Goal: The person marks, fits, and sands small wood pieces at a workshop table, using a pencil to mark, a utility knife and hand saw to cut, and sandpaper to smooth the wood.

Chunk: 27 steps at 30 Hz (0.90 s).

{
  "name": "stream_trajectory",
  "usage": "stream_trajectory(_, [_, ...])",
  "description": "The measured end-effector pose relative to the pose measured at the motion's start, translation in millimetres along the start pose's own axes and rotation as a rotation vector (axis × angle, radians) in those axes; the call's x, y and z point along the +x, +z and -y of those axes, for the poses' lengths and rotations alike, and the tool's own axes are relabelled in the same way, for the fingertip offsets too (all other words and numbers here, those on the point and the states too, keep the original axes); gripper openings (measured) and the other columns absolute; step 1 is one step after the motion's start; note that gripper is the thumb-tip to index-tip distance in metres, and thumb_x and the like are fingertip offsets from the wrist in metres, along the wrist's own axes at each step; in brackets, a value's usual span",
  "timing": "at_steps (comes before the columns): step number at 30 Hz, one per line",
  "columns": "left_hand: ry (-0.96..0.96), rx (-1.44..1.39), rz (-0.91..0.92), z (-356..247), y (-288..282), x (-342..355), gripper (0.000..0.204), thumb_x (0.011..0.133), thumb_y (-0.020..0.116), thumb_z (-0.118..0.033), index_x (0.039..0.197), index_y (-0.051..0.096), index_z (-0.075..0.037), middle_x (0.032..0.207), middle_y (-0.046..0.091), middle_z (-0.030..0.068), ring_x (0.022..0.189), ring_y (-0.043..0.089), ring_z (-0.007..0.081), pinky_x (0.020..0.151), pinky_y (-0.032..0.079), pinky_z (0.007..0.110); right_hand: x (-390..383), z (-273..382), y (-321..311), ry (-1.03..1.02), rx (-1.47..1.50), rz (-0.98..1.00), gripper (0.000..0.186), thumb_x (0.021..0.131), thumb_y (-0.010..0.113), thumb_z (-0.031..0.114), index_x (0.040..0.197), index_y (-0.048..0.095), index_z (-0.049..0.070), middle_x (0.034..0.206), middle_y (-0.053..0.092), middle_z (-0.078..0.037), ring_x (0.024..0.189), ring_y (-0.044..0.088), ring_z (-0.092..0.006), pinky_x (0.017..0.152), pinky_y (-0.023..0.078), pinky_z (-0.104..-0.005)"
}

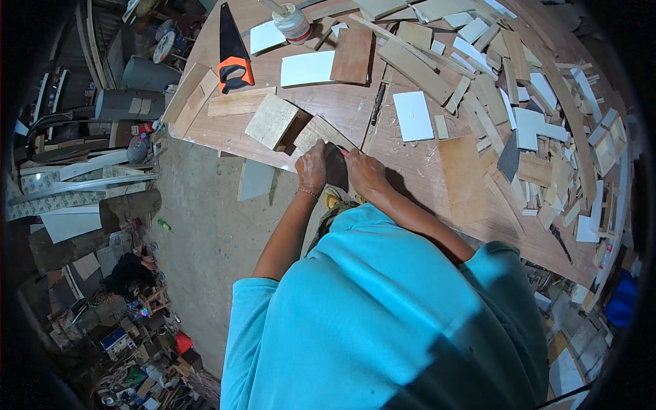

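Observation:
At the table's near edge, my left hand (312, 167) is closed on the near-left corner of a pale wooden piece (324, 130), which looks like a small box. My right hand (367, 172) is closed at its near-right corner. Something small and red shows by that hand's thumb, too little of it to name. Between my hands is a dark brown face (335, 168); whether it belongs to the same piece I cannot tell. A pale wooden block or box (272, 121) stands just to the left, close to the piece I hold.
A handsaw (236, 58) with an orange and black handle lies at the far left. Beyond my hands are a glue jar (292, 26), a reddish-brown board (352, 55) and a white panel (413, 116). Wood offcuts (488, 102) crowd the table's right side.

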<state>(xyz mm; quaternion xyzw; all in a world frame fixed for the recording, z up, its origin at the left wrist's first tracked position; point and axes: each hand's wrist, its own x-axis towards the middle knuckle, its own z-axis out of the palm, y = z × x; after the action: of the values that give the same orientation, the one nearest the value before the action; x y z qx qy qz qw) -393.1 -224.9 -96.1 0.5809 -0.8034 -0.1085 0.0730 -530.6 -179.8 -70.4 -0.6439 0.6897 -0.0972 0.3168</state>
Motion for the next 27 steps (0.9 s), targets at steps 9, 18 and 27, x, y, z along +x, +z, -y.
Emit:
stream_trajectory(9, [-0.245,-0.353,-0.036,20.8,-10.2,-14.5,0.014,0.072,0.056,-0.008,0.084,0.054,-0.002,0.074,0.062,0.0162,0.066,0.061,0.0298,0.059,0.048,0.036,21.9,-36.0,24.7,-0.119,0.386,0.063,0.025,0.085,0.046,0.026,0.096,0.052,0.004,0.064,0.058,-0.016,0.053,0.057,-0.027,0.049,0.045,-0.0356])
stream_trajectory(18, [-0.63,-1.567,-0.021,23.3,-47.6,-73.4,0.028,0.076,0.059,-0.01,0.101,0.053,0.003,0.091,0.059,0.0052,0.08,0.055,0.0114,0.072,0.045,0.026,14.3,18.6,-4.0,-0.024,1.161,0.487,0.024,0.08,0.058,0.016,0.097,0.047,0.005,0.066,0.05,-0.001,0.046,0.048,-0.0061,0.035,0.039,-0.0201])
stream_trajectory(27, [-0.683,-1.595,-0.248,28.8,-70.5,-121.5,0.024,0.079,0.057,-0.011,0.1,0.053,0.0,0.088,0.059,0.004,0.073,0.057,0.0098,0.064,0.047,0.024,2.4,60.9,13.8,-0.071,1.144,0.676,0.032,0.074,0.063,0.007,0.101,0.045,0.003,0.072,0.05,-0.002,0.051,0.051,-0.0079,0.039,0.042,-0.0192])
